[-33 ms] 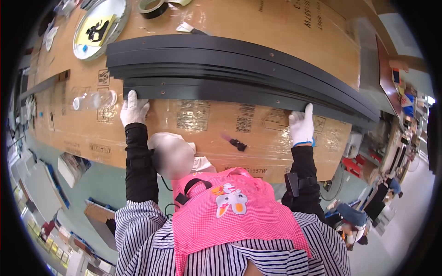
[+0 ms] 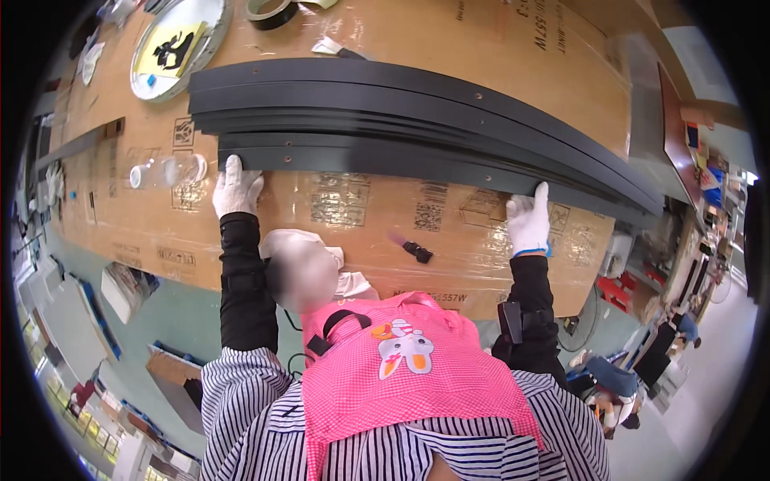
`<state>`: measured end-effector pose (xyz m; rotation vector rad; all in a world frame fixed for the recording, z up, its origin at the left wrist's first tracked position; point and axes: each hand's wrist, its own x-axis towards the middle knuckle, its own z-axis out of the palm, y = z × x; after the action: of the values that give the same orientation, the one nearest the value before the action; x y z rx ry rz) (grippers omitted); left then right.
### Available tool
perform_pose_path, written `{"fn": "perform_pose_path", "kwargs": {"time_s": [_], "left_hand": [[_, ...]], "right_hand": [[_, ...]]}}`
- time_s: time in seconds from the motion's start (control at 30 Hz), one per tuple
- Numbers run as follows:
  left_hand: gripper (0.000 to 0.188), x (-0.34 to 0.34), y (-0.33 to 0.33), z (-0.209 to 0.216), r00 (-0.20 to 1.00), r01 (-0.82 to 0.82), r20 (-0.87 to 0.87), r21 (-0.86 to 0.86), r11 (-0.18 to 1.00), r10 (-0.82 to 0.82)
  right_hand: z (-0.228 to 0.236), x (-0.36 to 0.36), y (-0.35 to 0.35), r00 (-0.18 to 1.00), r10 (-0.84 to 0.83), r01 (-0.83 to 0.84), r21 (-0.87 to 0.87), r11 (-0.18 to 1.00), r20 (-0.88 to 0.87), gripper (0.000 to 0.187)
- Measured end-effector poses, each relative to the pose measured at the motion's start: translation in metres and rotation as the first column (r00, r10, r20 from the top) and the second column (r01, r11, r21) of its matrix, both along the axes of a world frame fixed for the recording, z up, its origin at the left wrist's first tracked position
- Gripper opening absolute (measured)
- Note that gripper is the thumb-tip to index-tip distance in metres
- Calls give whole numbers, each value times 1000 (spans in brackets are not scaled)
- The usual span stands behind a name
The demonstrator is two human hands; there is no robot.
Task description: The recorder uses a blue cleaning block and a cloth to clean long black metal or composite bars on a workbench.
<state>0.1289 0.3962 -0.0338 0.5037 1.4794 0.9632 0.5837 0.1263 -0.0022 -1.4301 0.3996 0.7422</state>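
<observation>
Several long dark grey profile strips lie side by side across the cardboard-covered table. The nearest grey strip (image 2: 385, 157), with small holes along it, runs along the near side of the bundle. At its left end my left hand (image 2: 237, 191), in a white glove, grips the near edge with one digit on top. Further right, my white-gloved right hand (image 2: 528, 223) pinches the same edge, one digit resting on the strip's upper face. The fingers under the edge are partly hidden on both hands. Behind this strip, a wider grey strip (image 2: 361, 90) lies flat.
A round white tray (image 2: 143, 83) holds a yellow pad with black pieces. Near it are a tape roll (image 2: 271, 16), a brush (image 2: 337, 48) and a clear bottle (image 2: 168, 171). A small black-tipped object (image 2: 417, 252) and a white cloth (image 2: 353, 285) lie near me on the cardboard (image 2: 377, 224).
</observation>
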Motion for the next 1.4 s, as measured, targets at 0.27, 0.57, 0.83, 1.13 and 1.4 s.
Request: {"fn": "perform_pose_path", "kwargs": {"time_s": [0.27, 0.57, 0.83, 1.13, 1.4], "left_hand": [[37, -23, -14, 8, 979, -8, 203, 116, 993, -16], [18, -10, -34, 30, 940, -37, 339, 187, 982, -29], [22, -15, -48, 44, 842, -60, 534, 244, 968, -82], [47, -27, -52, 54, 712, 2, 663, 328, 945, -232], [51, -23, -61, 49, 627, -19, 723, 387, 922, -291]], "right_hand": [[7, 11, 0, 988, -44, 73, 195, 978, -149, 62], [51, 8, 21, 980, -182, 185, 41, 982, -85, 79], [56, 4, 26, 989, -107, 121, 152, 981, -102, 31], [19, 30, -32, 946, 191, -12, 562, 827, -261, 46], [6, 39, -47, 950, 242, -60, 648, 759, -196, 54]]}}
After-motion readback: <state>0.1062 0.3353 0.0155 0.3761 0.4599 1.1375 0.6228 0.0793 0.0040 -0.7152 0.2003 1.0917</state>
